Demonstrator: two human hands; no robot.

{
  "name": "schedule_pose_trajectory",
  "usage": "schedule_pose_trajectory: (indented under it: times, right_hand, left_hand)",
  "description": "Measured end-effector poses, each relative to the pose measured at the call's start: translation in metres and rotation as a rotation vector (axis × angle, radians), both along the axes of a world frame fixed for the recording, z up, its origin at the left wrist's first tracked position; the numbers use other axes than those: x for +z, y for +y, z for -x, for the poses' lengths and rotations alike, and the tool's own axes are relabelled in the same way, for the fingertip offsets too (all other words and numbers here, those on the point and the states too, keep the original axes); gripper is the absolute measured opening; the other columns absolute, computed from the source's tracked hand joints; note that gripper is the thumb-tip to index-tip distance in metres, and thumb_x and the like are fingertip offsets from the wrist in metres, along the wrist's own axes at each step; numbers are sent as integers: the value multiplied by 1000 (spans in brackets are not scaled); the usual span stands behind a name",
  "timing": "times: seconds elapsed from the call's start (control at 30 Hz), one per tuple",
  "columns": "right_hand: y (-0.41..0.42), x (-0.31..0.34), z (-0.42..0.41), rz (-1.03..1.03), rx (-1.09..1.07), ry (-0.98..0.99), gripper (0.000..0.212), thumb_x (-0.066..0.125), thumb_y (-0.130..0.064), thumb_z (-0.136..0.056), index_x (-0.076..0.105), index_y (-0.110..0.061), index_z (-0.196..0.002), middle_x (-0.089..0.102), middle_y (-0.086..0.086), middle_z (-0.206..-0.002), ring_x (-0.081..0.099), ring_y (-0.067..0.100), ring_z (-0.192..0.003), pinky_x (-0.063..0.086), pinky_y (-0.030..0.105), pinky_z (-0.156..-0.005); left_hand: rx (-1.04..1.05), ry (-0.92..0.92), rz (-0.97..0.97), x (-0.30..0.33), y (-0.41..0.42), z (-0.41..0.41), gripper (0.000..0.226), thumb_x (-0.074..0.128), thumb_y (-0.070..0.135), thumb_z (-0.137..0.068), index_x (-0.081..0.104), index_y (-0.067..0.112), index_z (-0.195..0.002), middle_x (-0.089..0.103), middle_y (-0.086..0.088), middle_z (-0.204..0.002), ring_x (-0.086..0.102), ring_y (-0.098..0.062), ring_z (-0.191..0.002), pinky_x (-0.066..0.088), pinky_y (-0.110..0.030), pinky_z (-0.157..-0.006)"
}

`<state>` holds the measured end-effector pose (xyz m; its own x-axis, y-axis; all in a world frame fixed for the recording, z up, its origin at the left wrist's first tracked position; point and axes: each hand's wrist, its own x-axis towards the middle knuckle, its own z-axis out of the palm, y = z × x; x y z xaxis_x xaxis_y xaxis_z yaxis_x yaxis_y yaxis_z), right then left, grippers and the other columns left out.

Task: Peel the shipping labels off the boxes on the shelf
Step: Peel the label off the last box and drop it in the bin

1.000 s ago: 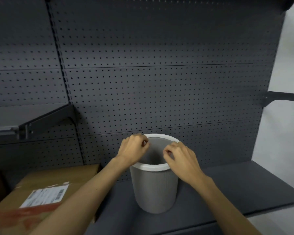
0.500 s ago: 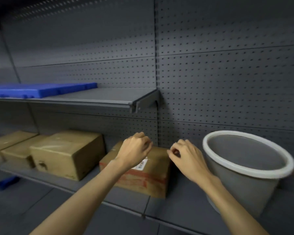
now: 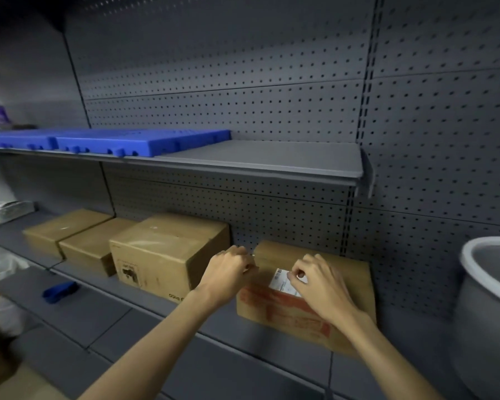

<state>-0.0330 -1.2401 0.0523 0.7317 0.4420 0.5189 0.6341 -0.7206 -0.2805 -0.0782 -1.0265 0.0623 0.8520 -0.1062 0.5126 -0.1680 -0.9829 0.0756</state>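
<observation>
While the plain boxes [image 3: 168, 252] sit untouched further left, the left hand [image 3: 228, 274] hovers curled, gripping nothing I can see, and the right hand [image 3: 319, 284] pinches the shipping label [image 3: 282, 282] on the red-taped box [image 3: 300, 301], probably lifting an edge. Bin [image 3: 488, 313] waits right.

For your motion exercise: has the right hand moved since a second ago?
Yes. The right hand left the bin rim and went leftward to the shipping label on the red-taped box.
</observation>
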Motion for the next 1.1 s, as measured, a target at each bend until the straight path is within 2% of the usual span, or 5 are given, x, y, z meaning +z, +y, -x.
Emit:
schedule_pose_trajectory:
  times: [0.2,0.37,0.73,0.9,1.1]
  right_hand:
    - [30,-28,-7,78,-143,115,20,54,-36,-92,65,-21,-85,59,-8,-93,51,11,-97,45,31,-84]
    - [45,-45,-6,132,-227,183,19,57,-39,-90,64,-23,-84,60,-8,-103,49,11,-107,41,27,-84]
    - [68,-44,-25,186,-222,181,20,60,-37,-87,64,-17,-83,61,-4,-97,50,15,-106,39,28,-84]
    - [72,-43,-28,252,-201,149,19,61,-34,-86,60,-17,-77,58,-3,-92,52,16,-96,34,26,-73]
    - [74,-42,-31,291,-193,123,16,57,-29,-87,65,-16,-80,61,-3,-93,56,16,-92,45,29,-78]
  left_hand:
    - [-91,87,-20,-30,30,-27,28,52,42,-95,69,23,-106,62,5,-111,57,-17,-105,45,-31,-84]
    - [-186,132,39,-49,34,-44,27,51,42,-96,69,24,-107,61,4,-115,57,-16,-106,46,-31,-90]
    - [-176,119,177,-75,34,-64,20,59,42,-91,68,25,-95,62,7,-106,54,-15,-104,40,-29,-88]
    - [-181,107,195,-81,35,-66,21,58,43,-90,68,25,-94,61,8,-105,54,-14,-102,38,-28,-88]
    - [-196,89,208,-84,37,-67,21,57,44,-91,66,25,-94,59,10,-105,53,-12,-101,35,-27,-87]
